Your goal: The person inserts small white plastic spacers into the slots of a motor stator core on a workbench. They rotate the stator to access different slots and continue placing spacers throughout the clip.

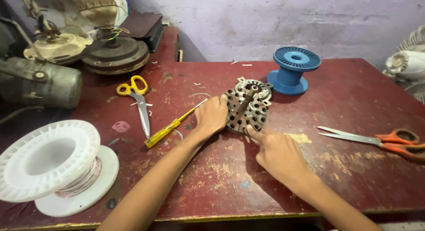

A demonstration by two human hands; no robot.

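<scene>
1. I see the stator core (246,109), a round slotted metal disc with a shaft standing up through its middle, lying flat on the red table (345,93) just above centre, where both my hands can reach it
2. My left hand (212,116) sits at the core's 9 o'clock, palm down, fingers curled against the rim; I judge it is bracing the disc so it does not slide (the fingertips themselves are hidden behind the knuckles, so I cannot tell whether they hook into a slot)
3. My right hand (278,153) comes in at the core's 6 o'clock with the index finger stretched out and its tip touching the lower edge of the disc, the other fingers folded under; it grips nothing, it only presses or points
4. A yellow-handled screwdriver (170,128) lies at 8 o'clock from the core, its tip running under my left hand, close enough to grab
5. Yellow scissors (139,102) rest further out at 9 o'clock, and orange scissors (380,141) lie at 4 o'clock, blades pointing toward the core
6. A blue empty spool (293,70) stands just beside the core at 1 o'clock
7. A white spool (55,166) carrying copper wire lies tipped at the table's 8 o'clock corner
8. Old fan motors (113,51) crowd the 11 o'clock corner
</scene>
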